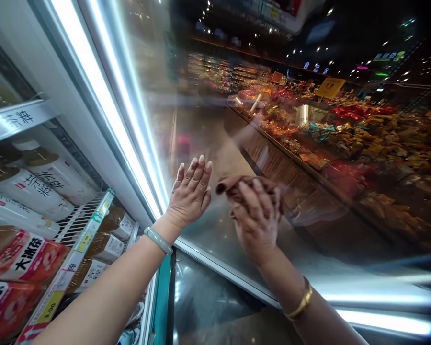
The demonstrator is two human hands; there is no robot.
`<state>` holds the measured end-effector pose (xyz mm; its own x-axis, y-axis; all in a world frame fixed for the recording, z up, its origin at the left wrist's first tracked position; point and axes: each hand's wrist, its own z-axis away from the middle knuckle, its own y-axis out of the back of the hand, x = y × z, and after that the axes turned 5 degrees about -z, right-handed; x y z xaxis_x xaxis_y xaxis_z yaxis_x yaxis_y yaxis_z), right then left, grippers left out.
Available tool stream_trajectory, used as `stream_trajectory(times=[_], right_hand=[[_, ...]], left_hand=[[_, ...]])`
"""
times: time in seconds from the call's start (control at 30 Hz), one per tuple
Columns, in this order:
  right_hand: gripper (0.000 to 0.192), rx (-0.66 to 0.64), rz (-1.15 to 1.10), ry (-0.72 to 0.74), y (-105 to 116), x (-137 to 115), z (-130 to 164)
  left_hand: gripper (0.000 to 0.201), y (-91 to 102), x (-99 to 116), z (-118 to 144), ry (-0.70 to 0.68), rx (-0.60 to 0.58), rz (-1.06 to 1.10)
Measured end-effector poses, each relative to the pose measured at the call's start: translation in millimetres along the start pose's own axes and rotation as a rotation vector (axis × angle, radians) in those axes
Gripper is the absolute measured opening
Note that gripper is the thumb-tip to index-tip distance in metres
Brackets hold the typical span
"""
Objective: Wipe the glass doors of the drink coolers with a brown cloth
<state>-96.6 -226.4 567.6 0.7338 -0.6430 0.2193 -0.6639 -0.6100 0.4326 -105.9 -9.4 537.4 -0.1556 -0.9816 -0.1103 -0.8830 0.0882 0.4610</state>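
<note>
At the open fridge door | left hand [190, 191] flat, fingers spread, palm pressed on glass door [273, 124] | right hand [256, 220] just beside, blurred, pressing a brown cloth [233, 186] to the glass | jade bangle [158, 240] left wrist, gold bangle [301, 301] right | shelved bottles [32, 187] further left.

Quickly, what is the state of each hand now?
Left hand: open, flat on the glass door.
Right hand: pressing a brown cloth to the glass.
</note>
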Motion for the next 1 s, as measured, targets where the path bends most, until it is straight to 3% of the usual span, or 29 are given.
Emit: stream_trajectory(times=[0.07, 0.13, 0.27, 0.33, 0.4, 0.53, 0.63, 0.77, 0.83, 0.9, 1.0], right_hand=[[0.031, -0.065, -0.061, 0.092, -20, -12, 2], [0.027, -0.058, -0.091, 0.17, -34, -17, -19], [0.024, 0.048, -0.065, 0.127, -31, -11, -69], [0.026, 0.098, -0.041, 0.05, -22, -7, -66], [0.03, 0.09, -0.025, 0.016, -20, -7, -44], [0.028, -0.058, -0.075, 0.104, -39, -18, -12], [0.027, -0.048, -0.145, 0.162, -58, -29, -37], [0.03, 0.024, -0.14, 0.066, -80, -43, -70], [0.029, -0.002, -0.142, 0.115, -86, -46, -55], [0.029, -0.104, -0.159, 0.254, -83, -40, -21], [0.03, -0.268, -0.186, 0.406, -55, -15, 29]], left_hand=[[0.085, 1.8, -7, 3, 0.011, -0.014, 0.011], [0.085, 3.6, -17, 6, 0.047, -0.018, 0.022], [0.088, 6.7, -30, 11, 0.079, -0.008, -0.009], [0.087, 7.6, -30, 13, 0.052, -0.009, -0.034], [0.085, 7.4, -28, 15, 0.03, -0.009, -0.048], [0.084, 4.4, -30, 17, 0.011, -0.041, -0.06], [0.082, 1.4, -41, 19, 0.044, -0.029, -0.059], [0.084, -2.6, -55, 30, 0.129, 0.001, -0.077], [0.086, -3.3, -53, 42, 0.151, -0.011, -0.079], [0.087, -2.9, -42, 56, 0.137, -0.05, -0.066], [0.086, -2.2, -12, 72, 0.026, -0.14, -0.023]])
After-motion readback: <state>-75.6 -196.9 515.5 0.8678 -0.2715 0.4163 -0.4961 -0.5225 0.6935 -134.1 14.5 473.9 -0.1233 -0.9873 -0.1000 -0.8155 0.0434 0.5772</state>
